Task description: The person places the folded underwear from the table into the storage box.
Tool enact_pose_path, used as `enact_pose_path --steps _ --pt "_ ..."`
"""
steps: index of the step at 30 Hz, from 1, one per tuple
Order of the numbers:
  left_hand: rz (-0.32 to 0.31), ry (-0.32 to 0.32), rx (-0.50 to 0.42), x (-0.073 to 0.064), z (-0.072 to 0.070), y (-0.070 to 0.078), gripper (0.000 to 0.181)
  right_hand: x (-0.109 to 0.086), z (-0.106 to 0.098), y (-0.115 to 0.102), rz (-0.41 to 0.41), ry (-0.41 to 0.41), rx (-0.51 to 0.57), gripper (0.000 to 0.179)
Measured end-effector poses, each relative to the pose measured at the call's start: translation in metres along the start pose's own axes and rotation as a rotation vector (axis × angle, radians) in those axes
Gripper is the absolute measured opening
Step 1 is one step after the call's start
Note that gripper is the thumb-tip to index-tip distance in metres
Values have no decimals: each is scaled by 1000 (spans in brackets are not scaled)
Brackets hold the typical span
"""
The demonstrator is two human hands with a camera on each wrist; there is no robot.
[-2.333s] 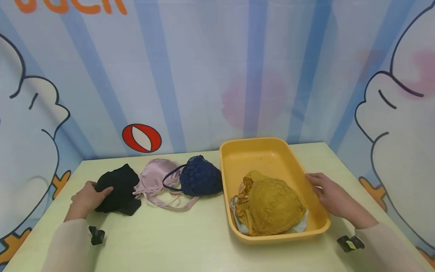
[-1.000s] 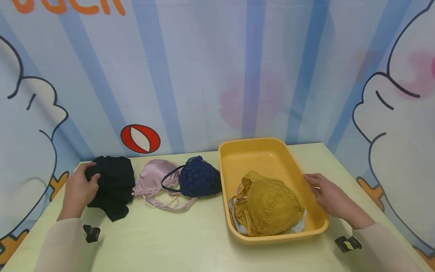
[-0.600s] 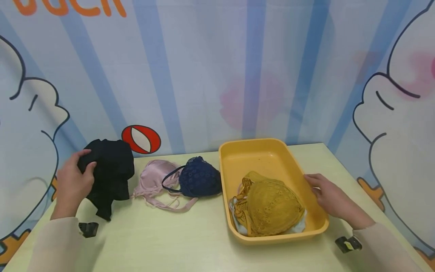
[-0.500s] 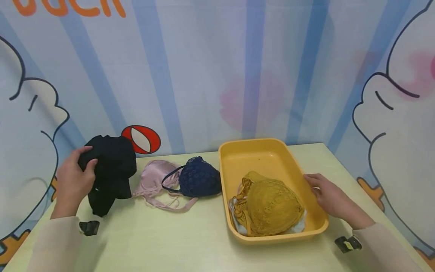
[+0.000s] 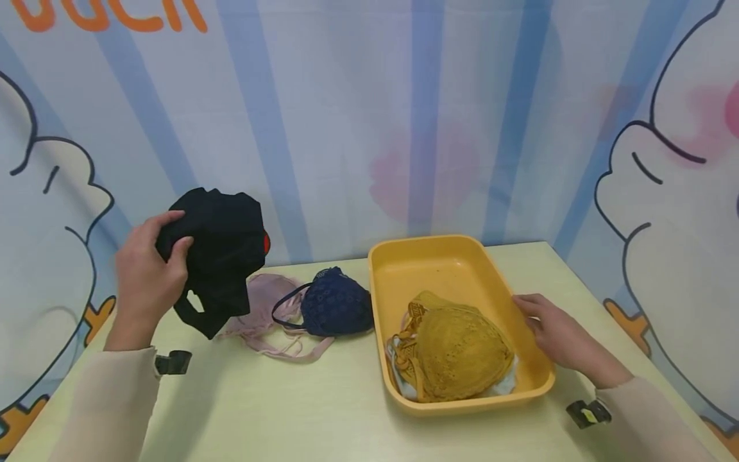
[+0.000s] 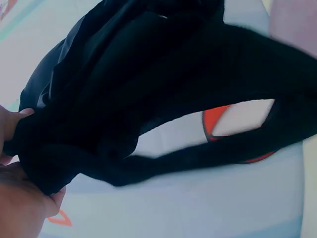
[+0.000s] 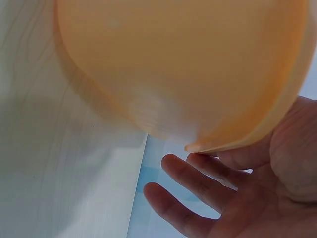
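From my remote station, I watch a person's left hand (image 5: 149, 273) grip a black garment (image 5: 222, 253), pinched between thumb and fingers and held up above the left part of a pale surface (image 5: 288, 404). The cloth hangs with a loop at its lower end, and in the head view it partly hides a pink satin bra (image 5: 271, 296) lying behind it. Beside that piece I see a navy lace bra (image 5: 337, 305), its thin strap curving to the left, close against a yellow basin (image 5: 430, 264). A mustard bra (image 5: 462, 350) rests in the basin's near part, over pale fabric (image 5: 505, 382). At the basin's right rim, the right hand (image 5: 566, 333) looks relaxed to me, fingers loosely extended against the edge in the wrist view. Behind it all stands a blue-striped backdrop (image 5: 340, 128); its red-and-white oval shows through the black loop on my left wrist feed.
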State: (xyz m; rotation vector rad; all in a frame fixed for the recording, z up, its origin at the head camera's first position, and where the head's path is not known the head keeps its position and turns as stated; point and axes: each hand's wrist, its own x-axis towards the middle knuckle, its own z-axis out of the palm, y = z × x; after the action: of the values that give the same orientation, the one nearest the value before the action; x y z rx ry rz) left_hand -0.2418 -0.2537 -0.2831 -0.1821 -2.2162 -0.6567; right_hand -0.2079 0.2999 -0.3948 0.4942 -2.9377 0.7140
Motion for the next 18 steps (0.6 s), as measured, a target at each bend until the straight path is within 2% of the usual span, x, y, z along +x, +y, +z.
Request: enact_pose_path --steps 6,12,18 --pt "108 48 -107 5 20 24 36 -1 -1 2 -10 1 -16 41" --pt "251 105 -229 10 52 48 33 -3 -1 3 -25 6 -5 40" --pt "272 85 -265 10 78 67 34 -3 -1 2 -29 13 -5 40"
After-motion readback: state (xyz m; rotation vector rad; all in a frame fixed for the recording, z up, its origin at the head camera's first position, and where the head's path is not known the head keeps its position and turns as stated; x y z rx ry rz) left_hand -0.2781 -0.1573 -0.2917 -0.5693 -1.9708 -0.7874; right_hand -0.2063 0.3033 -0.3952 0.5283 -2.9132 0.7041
